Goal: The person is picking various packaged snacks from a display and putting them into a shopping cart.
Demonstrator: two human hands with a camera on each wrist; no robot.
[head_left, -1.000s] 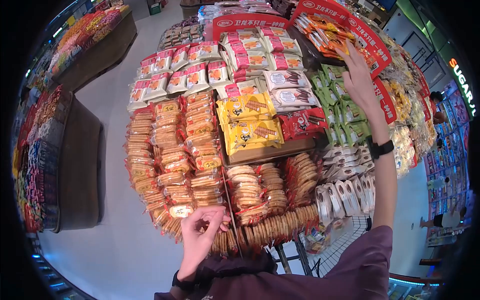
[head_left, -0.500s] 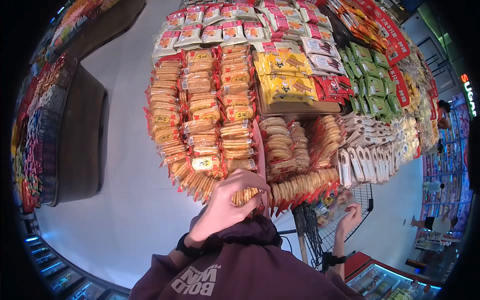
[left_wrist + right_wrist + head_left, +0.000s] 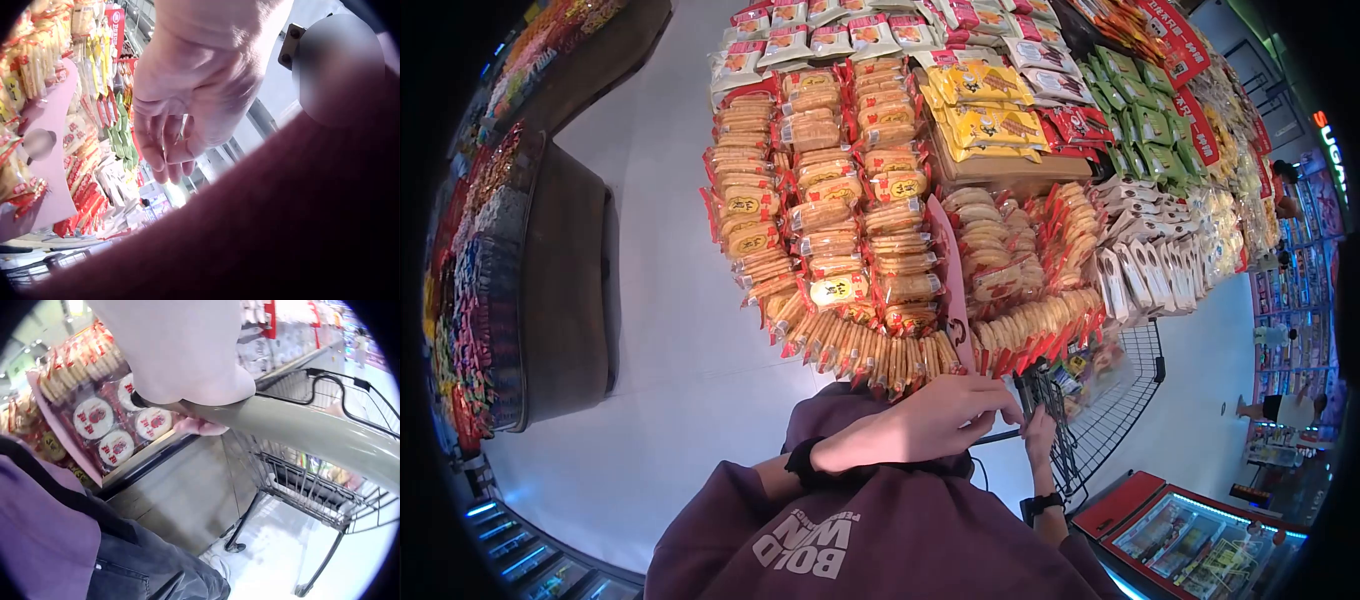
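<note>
1. One hand, the right hand [image 3: 1039, 436], grips the cart handle [image 3: 319, 431], fingers curled around it.
2. Shopping cart [image 3: 1160, 369] stands beside the wrapped biscuits [image 3: 880, 355].
3. Left hand [image 3: 935, 418] has loosely bent fingers; whether they touch anything, I cannot tell.

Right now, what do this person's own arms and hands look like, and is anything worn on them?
The left hand and right hand are ungloved. A black left wristband and black right wristband circle the wrists. The arms emerge from dark purple sleeves of a top with pale "BOLD" lettering.
</note>
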